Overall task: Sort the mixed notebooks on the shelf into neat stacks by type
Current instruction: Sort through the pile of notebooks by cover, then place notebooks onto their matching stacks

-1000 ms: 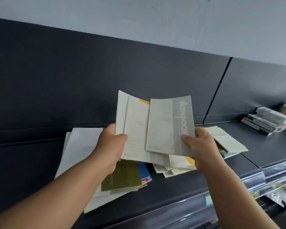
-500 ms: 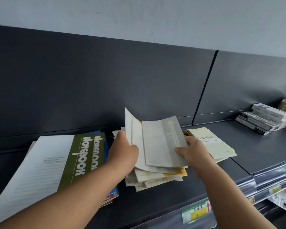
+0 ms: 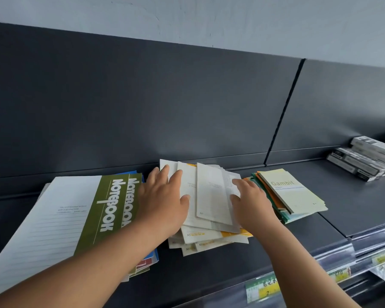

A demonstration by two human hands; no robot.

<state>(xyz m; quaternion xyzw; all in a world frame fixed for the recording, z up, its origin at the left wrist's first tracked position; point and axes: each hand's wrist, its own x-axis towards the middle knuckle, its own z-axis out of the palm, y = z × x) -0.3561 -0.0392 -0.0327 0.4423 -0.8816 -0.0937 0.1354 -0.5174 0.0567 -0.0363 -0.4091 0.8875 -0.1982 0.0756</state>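
- The left hand is lying flat on the left part of the middle pile of small pale notebooks, fingers straight and spread, gripping nothing.
- The right hand is resting on the right edge of the top notebook, fingers stretched out over its grey strip, likewise not closed round anything.
- The top notebook is lying face up between the two hands, its long axis running from the shelf's front toward the back panel and leaning slightly left at the far end.
- Beneath it the pile is sitting fanned and uneven, with yellow-banded covers poking out at the near side.
- The pile is sitting mid-shelf, between two other stacks.
- Just to the left, a large green notebook is lying on blue ones, its long axis slanting from near-left to far-right, its lettering running along that length.
- To the right, the Gambit notebook is topping a green and orange stack, pointing from far-left to near-right, title at the far end.
- Well apart at the far right, grey boxes are lying stacked.
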